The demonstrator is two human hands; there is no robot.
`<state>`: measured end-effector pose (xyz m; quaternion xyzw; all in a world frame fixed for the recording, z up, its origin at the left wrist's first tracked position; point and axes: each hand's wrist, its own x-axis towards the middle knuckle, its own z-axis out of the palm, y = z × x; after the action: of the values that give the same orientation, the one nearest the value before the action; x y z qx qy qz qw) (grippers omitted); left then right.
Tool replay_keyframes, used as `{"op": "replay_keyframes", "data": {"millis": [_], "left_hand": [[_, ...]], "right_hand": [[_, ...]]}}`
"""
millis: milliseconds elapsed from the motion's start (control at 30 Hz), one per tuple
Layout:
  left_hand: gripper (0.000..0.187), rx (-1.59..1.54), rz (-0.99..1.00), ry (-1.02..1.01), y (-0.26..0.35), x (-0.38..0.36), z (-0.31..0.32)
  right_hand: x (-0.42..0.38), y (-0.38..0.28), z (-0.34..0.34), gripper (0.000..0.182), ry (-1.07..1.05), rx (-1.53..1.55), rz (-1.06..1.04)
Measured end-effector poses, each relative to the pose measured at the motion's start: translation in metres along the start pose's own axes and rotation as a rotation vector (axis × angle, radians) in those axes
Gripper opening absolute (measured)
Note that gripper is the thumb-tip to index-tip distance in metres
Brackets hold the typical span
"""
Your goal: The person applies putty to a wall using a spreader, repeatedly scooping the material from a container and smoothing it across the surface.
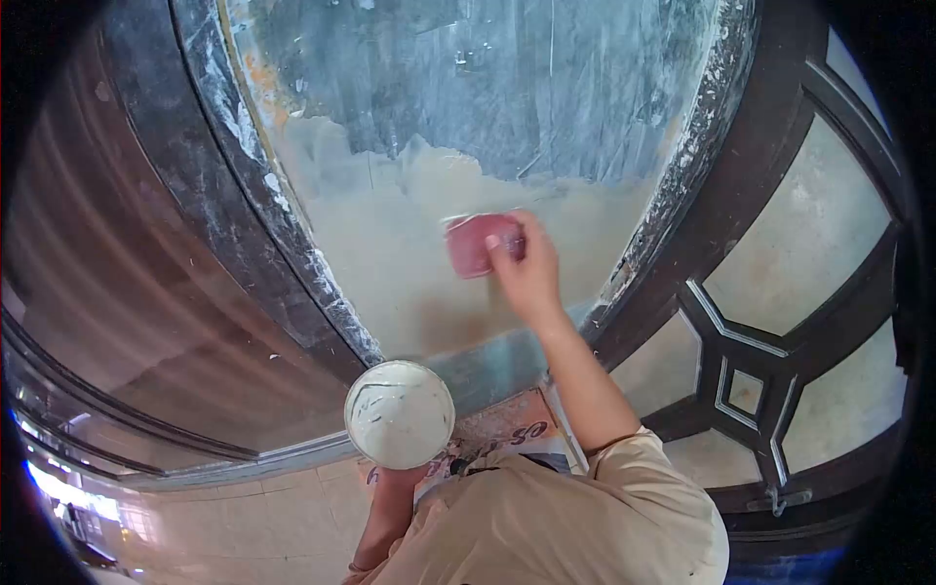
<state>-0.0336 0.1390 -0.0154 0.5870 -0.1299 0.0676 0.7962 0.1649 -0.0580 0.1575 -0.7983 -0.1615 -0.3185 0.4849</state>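
Note:
My right hand (526, 268) is closed on a dark red flat scraper (470, 246), which lies against the wall panel. Pale, wet-looking filler (361, 253) covers the lower part of that panel, with bare blue-grey surface (468, 88) above it. A round white tub (400, 414) of pale paste is at the lower middle. Beneath the tub my left hand (402, 478) shows only in part, its fingers hidden by the tub.
Dark frame strips with white smears (283, 205) flank the panel. At the right stands a dark lattice door with pale panes (799, 224). Brown glossy panelling (146, 283) is at the left, above a tiled floor (253, 522). A printed sheet (517, 424) lies below the panel.

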Motion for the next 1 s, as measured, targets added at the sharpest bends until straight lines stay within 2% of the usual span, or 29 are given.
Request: {"op": "replay_keyframes", "data": {"millis": [67, 100, 133, 167, 233, 300, 333, 400, 467, 500, 633, 733, 800, 833, 900, 933, 1000], "left_hand": [[0.061, -0.021, -0.007, -0.005, -0.001, 0.001, 0.002], [0.06, -0.044, -0.011, -0.002, -0.002, -0.003, -0.001], [0.06, -0.068, -0.016, 0.003, -0.004, -0.007, -0.003], [0.06, -0.093, -0.027, 0.008, -0.002, -0.003, -0.003], [0.06, -0.134, -0.039, 0.013, -0.003, -0.004, -0.002], [0.06, -0.167, -0.05, 0.012, -0.002, 0.002, 0.0], [0.06, -0.185, -0.062, 0.013, -0.001, 0.002, 0.001], [0.06, -0.219, -0.083, 0.013, 0.0, 0.004, 0.003], [0.06, -0.261, -0.099, 0.013, -0.001, 0.006, 0.007], [0.059, -0.282, -0.106, 0.014, -0.002, 0.007, 0.01], [0.059, -0.356, -0.135, 0.024, -0.004, 0.013, 0.015], [0.059, -0.419, -0.157, 0.043, -0.005, 0.022, 0.022], [0.059, -0.463, -0.172, 0.058, -0.007, 0.012, 0.019], [0.059, -0.485, -0.178, 0.065, -0.008, 0.016, 0.025], [0.059, -0.528, -0.18, 0.071, -0.014, 0.003, 0.026], [0.058, -0.548, -0.182, 0.073, -0.015, 0.014, 0.033], [0.058, -0.59, -0.195, 0.078, -0.014, 0.035, 0.045]], "right_hand": [[0.011, 0.033, -0.026, 0.035, 0.172, 0.13, 0.122], [0.014, 0.073, -0.038, 0.036, 0.249, 0.128, 0.101], [0.014, 0.097, -0.053, 0.034, 0.259, 0.195, 0.224], [0.01, 0.102, -0.064, 0.034, 0.26, 0.191, 0.23], [0.002, 0.101, -0.074, 0.033, 0.434, 0.329, 0.472], [-0.005, 0.093, -0.06, 0.033, 0.362, 0.37, 0.33], [-0.006, 0.072, -0.048, 0.034, 0.239, 0.381, 0.353], [-0.012, 0.054, -0.016, 0.034, 0.1, 0.18, 0.07], [-0.015, 0.008, -0.002, 0.034, -0.08, 0.224, -0.054], [-0.013, 0.008, 0.0, 0.034, -0.074, 0.222, -0.052], [0.012, 0.033, -0.024, 0.035, 0.144, 0.261, 0.081], [0.016, 0.117, -0.062, 0.036, 0.271, 0.176, 0.195], [0.002, 0.159, -0.082, 0.034, 0.381, 0.452, 0.547], [-0.011, 0.174, -0.087, 0.034, 0.382, 0.451, 0.547], [-0.04, 0.192, -0.092, 0.031, 0.421, 0.628, 0.724], [-0.048, 0.195, -0.092, 0.031, 0.426, 0.631, 0.718], [-0.057, 0.196, -0.091, 0.03, 0.331, 0.692, 0.836]]}}
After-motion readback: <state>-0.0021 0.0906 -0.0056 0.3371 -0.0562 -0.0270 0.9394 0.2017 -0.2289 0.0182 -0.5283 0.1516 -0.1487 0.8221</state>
